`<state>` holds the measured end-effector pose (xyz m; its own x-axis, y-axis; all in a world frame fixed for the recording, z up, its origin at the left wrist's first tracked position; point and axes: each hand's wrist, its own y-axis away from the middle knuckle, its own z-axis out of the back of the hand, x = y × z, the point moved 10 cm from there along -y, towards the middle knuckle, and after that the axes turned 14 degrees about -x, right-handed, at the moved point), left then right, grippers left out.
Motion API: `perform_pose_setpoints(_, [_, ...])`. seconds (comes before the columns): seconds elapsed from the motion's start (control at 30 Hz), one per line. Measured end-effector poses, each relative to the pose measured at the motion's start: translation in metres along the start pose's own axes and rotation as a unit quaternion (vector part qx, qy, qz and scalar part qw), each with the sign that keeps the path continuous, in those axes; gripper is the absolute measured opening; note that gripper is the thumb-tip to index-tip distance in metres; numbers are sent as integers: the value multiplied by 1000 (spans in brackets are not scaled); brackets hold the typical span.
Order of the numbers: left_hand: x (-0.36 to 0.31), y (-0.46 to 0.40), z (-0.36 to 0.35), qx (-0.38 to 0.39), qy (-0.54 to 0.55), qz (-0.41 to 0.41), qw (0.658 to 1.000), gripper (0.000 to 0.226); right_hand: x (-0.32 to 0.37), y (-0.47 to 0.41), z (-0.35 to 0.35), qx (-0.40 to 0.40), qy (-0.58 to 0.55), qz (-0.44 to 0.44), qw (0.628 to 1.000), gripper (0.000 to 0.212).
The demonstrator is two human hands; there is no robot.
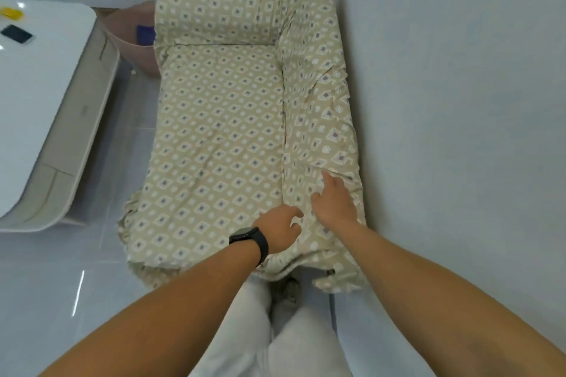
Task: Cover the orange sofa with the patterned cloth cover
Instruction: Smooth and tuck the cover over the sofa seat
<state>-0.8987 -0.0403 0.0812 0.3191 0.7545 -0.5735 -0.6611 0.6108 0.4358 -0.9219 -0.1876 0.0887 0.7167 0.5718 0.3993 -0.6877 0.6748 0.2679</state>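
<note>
The beige cotton cloth cover [220,131], printed with white-edged diamonds and small dots, lies over the whole low sofa in front of me; it hides the seat, the bolster at the far end and the backrest along the grey wall [459,101], so none of the sofa's own fabric shows. My left hand [280,231], a black watch [251,239] on its wrist, rests on the cover at the seam between seat and backrest, fingers curled down into the cloth; I cannot tell whether they pinch it. My right hand [335,200] lies flat on the wrinkled backrest just beside it, fingers straight. On the white glossy table [46,101] to the left sit a dark phone [16,34] and a yellow object [11,13]. I can read no writing anywhere. A pink basket [131,34] stands beyond the sofa's far corner.
</note>
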Motion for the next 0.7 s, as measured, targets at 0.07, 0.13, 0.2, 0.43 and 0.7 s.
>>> perform_pose_setpoints(0.07, [9,32,12,-13,-2,7,1000,39,19,33,1,14,-43,3,999,59])
perform_pose_setpoints(0.13, [20,57,29,-32,-6,12,999,38,38,61,2,28,-73,14,997,51])
perform_pose_setpoints(0.2, [34,78,46,-44,-11,17,999,37,56,86,1,45,-84,35,995,44])
perform_pose_setpoints(0.43, [96,143,114,-99,12,10,995,34,127,155,-9,26,-100,62,993,39])
perform_pose_setpoints(0.7, [197,250,197,-138,34,-42,989,30,274,251,-48,-39,-103,100,989,35])
